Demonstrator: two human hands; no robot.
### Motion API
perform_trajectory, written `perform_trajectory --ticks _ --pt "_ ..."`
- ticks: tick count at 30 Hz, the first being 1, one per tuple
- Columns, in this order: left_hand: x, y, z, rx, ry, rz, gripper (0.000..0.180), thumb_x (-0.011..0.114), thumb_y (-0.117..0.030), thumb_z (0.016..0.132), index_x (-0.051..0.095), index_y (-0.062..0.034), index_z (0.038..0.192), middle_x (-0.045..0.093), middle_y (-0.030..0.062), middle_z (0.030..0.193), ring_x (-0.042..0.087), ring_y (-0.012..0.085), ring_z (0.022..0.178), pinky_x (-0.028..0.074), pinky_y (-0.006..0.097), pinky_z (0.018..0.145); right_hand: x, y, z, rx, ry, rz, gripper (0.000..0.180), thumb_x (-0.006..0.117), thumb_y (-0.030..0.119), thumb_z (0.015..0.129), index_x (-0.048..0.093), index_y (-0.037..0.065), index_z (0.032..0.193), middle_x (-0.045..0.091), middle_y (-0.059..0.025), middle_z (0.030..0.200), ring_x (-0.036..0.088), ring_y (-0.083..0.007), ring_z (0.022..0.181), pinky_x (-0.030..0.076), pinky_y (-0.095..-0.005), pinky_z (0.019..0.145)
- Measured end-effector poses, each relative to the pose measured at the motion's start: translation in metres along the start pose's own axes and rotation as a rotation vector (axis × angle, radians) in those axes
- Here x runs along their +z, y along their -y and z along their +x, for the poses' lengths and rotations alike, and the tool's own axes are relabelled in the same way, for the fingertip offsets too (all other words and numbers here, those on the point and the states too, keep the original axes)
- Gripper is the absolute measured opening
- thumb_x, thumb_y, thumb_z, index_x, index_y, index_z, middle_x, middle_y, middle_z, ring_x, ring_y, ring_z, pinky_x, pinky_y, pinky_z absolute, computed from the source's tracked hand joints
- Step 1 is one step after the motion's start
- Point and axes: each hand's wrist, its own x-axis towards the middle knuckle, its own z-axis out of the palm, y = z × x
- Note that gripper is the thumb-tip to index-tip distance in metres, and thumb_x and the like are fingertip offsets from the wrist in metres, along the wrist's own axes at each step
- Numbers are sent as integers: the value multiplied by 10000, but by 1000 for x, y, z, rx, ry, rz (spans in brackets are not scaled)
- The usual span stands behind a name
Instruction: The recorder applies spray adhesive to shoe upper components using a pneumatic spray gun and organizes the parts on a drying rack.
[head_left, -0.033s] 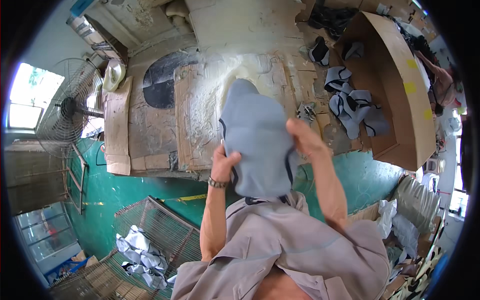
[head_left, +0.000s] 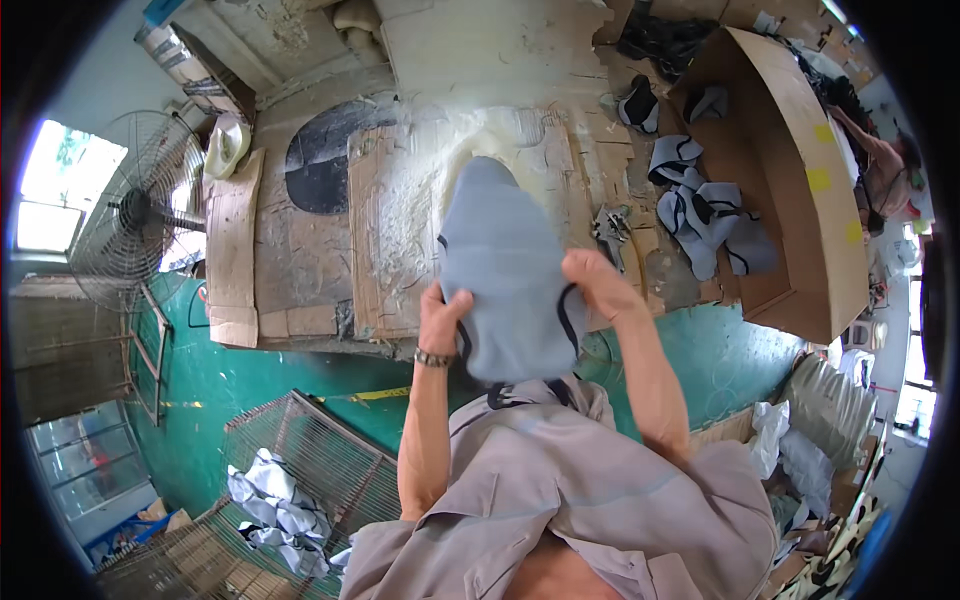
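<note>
A grey cloth piece with black edging [head_left: 508, 265] stretches lengthwise from close to my body to the far side of the work surface. Its far end is rounded and a darker grey, and lies on the powdery patch. My left hand [head_left: 440, 322] is closed on the left edge, thumb on top and fingers underneath. On the opposite edge my right hand [head_left: 603, 284] is also closed, with its fingers partly hidden behind the cloth. Between the hands the cloth is spread fairly smooth.
White powder [head_left: 410, 225] coats the cardboard-covered bench [head_left: 300, 240]. A large cardboard box [head_left: 815, 190] stands at the right beside several grey-and-black cloth pieces [head_left: 700, 215]. A wire rack [head_left: 345, 445] with more pieces is at lower left, and a fan [head_left: 135, 210] stands at far left.
My right hand has shifted slightly left and inward with its edge of the cloth. The near part of the cloth now looks narrower. My left hand has barely moved.
</note>
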Motion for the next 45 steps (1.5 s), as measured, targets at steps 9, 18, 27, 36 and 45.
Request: perform_trajectory --ticks 9,18,27,36,45 --pt "-57 41 50 224 -266 793 449 845 -288 855 716 5 1169 691 72 835 588 112 753 504 321 699 -29 -99 45 -206 -519 -677 370 774 337 940 714 -26 985 715 -51 824 594 -104 753 486 -313 704" --pt "-56 54 211 333 -402 1064 330 832 -369 866 783 -90 1035 690 101 726 619 207 660 498 349 651 -83 -97 175 -318 -872 -795 432 715 408 949 708 -4 817 692 -212 770 680 -329 707 492 -447 648" --pt "-100 64 199 317 -365 1015 285 793 -278 938 744 -33 1076 642 23 697 570 104 673 457 290 601 -92 -87 138 -367 -790 -653 322 702 382 922 700 60 923 727 -178 868 696 -388 823 534 -508 736" --pt "-50 29 188 427 -337 1372 383 748 -302 961 670 -85 1266 662 67 803 597 213 669 491 388 636 -464 -18 69 -196 -1272 1024 378 817 427 885 634 109 973 657 -105 765 615 -239 597 553 -412 566" --pt "-10 -16 123 559 -599 1162 405 552 -298 1066 622 2 1328 669 143 1076 633 241 876 521 375 755 -452 6 91 -127 -1290 803 399 815 394 901 603 120 1099 603 -115 825 586 -265 601 583 -451 592"
